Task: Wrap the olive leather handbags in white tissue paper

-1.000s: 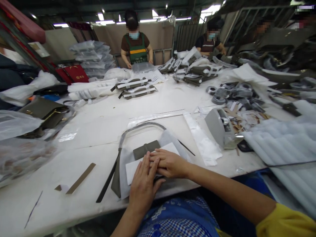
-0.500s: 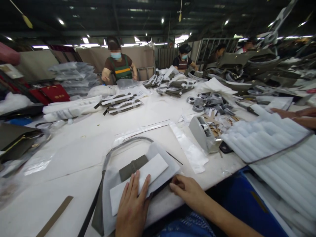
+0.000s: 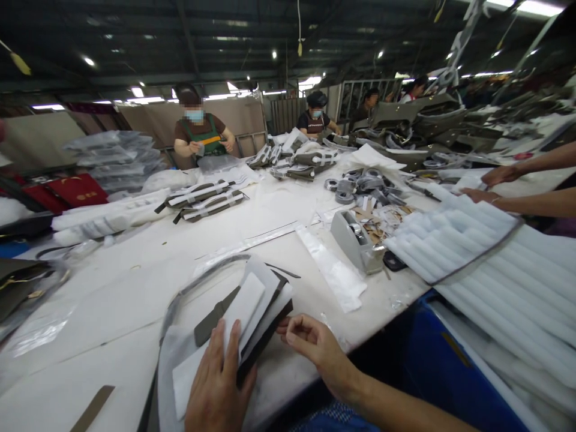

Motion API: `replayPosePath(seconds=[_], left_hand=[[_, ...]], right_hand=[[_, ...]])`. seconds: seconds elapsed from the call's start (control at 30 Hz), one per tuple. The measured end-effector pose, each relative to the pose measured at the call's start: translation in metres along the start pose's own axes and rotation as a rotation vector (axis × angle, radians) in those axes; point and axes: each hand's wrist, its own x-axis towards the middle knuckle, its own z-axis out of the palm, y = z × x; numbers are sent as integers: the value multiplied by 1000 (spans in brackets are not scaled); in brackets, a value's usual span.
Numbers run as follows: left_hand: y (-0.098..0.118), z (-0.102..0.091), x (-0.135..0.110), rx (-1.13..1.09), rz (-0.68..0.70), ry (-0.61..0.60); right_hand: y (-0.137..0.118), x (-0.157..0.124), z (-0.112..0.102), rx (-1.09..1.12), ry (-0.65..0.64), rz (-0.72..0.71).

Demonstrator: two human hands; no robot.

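Note:
In front of me lies a flat grey-brown handbag (image 3: 260, 336) with a long wrapped strap (image 3: 180, 294) looping away from it. White paper sheeting (image 3: 168, 366) and a white foam strip (image 3: 243, 300) cover it, with a dark tab (image 3: 216, 318) beside the strip. My left hand (image 3: 220, 378) grips the bag, its fingers over the foam and its thumb on the near side. The bag's right end is tipped up, its layers fanned apart. At the lower right corner, the fingers of my right hand (image 3: 315, 345) are curled together; what they pinch is hidden.
A tape dispenser (image 3: 355, 240) stands to the right, beside a white plastic sheet (image 3: 333, 267). Padded white foam (image 3: 468, 240) overhangs a blue bin (image 3: 441, 354). Tape rolls (image 3: 360, 183) and wrapped bags (image 3: 211, 204) lie farther back. Another person's hands (image 3: 490, 186) work at right.
The bag's right end has risen and its layers have spread apart. Both my hands appear farther left as the view shifts. The co-worker's hands at right show more fully.

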Motion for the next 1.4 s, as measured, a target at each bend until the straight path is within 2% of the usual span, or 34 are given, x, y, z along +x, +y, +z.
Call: replayPosePath(seconds=[0.07, 0.13, 0.17, 0.2, 0.27, 0.33, 0.4, 0.47, 0.73, 0.83, 0.9, 1.0, 1.1, 1.17, 1.2, 1.33, 1.4], left_hand=[[-5, -1, -1, 2, 38, -4], [-8, -1, -2, 8, 70, -14], [-9, -1, -2, 11, 69, -20], [-10, -2, -2, 12, 57, -27], [-11, -3, -1, 4, 9, -25], [-13, -4, 1, -10, -25, -13], [-16, -4, 2, -19, -37, -1], [-20, -3, 3, -24, -23, 3], [-23, 3, 2, -22, 8, 6], [-24, 4, 1, -25, 11, 14], [-25, 5, 1, -33, 16, 8], [-25, 4, 1, -40, 4, -4], [-22, 2, 1, -40, -28, -7], [-20, 0, 1, -37, -48, -4], [-19, 0, 1, -36, -54, -1], [-18, 0, 0, -38, -48, 2], [-18, 0, 0, -37, -54, 5]], right_hand=[[-7, 6, -15, -262, -112, -110], [-14, 19, -43, -653, -212, -320], [-17, 28, -61, -860, -218, -442], [-20, 39, -79, -1047, -167, -525], [-24, 62, -116, -1345, -59, -541], [-27, 84, -145, -1557, 13, -460], [-28, 101, -163, -1635, 36, -395], [-30, 111, -169, -1634, 28, -376], [-53, 119, -156, -1589, 55, -353], [-58, 106, -145, -1563, 65, -366], [-59, 88, -133, -1524, 43, -379], [-59, 49, -111, -1357, -113, -327], [-61, 17, -94, -1197, -396, -140], [-58, 9, -88, -1154, -492, -60], [-54, 9, -86, -1164, -461, -68], [-20, 25, -82, -1400, -96, -187], [-3, 35, -79, -1492, -78, -160]])
